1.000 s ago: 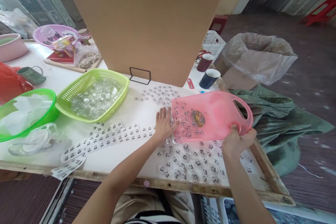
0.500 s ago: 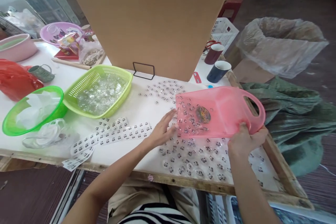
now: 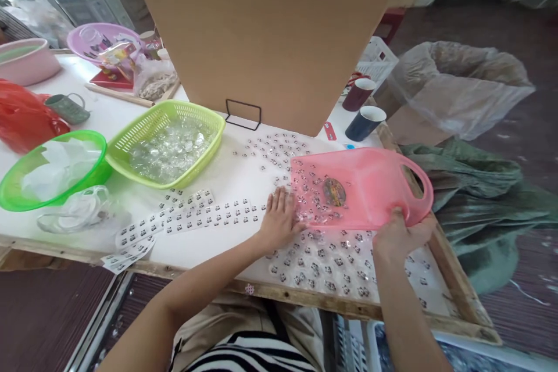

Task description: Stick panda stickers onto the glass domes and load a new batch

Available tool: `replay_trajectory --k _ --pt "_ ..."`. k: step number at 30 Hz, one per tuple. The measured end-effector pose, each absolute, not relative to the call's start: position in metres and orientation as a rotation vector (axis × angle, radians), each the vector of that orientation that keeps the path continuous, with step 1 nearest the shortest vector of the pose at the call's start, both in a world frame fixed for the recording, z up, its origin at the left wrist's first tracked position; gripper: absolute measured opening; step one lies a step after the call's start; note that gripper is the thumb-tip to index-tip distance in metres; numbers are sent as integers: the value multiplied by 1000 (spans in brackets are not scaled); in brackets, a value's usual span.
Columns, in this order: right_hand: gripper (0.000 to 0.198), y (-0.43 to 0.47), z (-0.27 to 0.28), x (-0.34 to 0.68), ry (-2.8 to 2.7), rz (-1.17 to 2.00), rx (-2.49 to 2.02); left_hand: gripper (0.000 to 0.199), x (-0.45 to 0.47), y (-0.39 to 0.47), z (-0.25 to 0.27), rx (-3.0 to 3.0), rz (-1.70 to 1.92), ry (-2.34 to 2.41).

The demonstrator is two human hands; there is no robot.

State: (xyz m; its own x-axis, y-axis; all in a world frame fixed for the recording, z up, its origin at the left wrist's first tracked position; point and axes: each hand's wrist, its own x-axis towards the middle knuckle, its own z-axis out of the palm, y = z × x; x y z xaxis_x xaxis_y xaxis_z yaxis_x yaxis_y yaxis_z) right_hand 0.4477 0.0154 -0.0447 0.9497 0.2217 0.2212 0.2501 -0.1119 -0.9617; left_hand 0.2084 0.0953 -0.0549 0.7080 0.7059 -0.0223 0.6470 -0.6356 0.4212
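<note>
My right hand [image 3: 403, 235] grips the handle end of a pink plastic dustpan [image 3: 377, 186], which lies on the table with its wide mouth to the left. Many small clear pieces with black panda-like prints [image 3: 307, 203] lie in its front part, beside an oval sticker. At the mouth, my left hand [image 3: 279, 218] rests palm down with its fingers stretched out, touching the pieces there. More printed pieces [image 3: 322, 264] are spread on the white tabletop in front of the dustpan, and others [image 3: 274, 151] lie behind its mouth.
Left of centre stands a yellow-green basket [image 3: 115, 157] of clear pieces, near a green bowl [image 3: 98, 171]. Printed sticker strips [image 3: 213, 215] lie before it. A big cardboard sheet [image 3: 270, 29] rises behind. Two mugs [image 3: 365, 122] stand at the back right; a wooden rim [image 3: 464, 279] edges the table.
My left hand has come nearer the front edge and slightly right, its fingers now flat at the dustpan's mouth. My right hand keeps its hold; the dustpan looks nearly unmoved as the view shifts slightly.
</note>
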Motion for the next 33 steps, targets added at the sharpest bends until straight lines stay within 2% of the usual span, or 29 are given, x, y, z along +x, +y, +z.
replay_trajectory --k 3,7,13,18,24,27,29,33 --pt "31 17 -44 443 -336 -176 -1664 90 249 90 -53 2444 275 938" --pt "32 19 -46 442 -327 -163 -1664 79 283 77 -36 2411 368 767" --pt "34 20 -46 444 -294 -128 -1642 56 247 92 4 2476 497 474" --pt "34 23 -49 446 -283 -120 -1602 50 168 129 -4 2511 141 1148" --pt "33 29 -43 448 -169 15 -1489 16 137 135 -24 2480 64 1249" --pt "31 25 -39 453 -87 78 -1421 6 130 137 -22 2452 46 1247" --pt "30 19 -37 457 -39 90 -1396 9 120 138 -18 2444 28 1235" --pt "27 8 -37 460 16 82 -1392 28 101 135 -9 2472 2 1193"
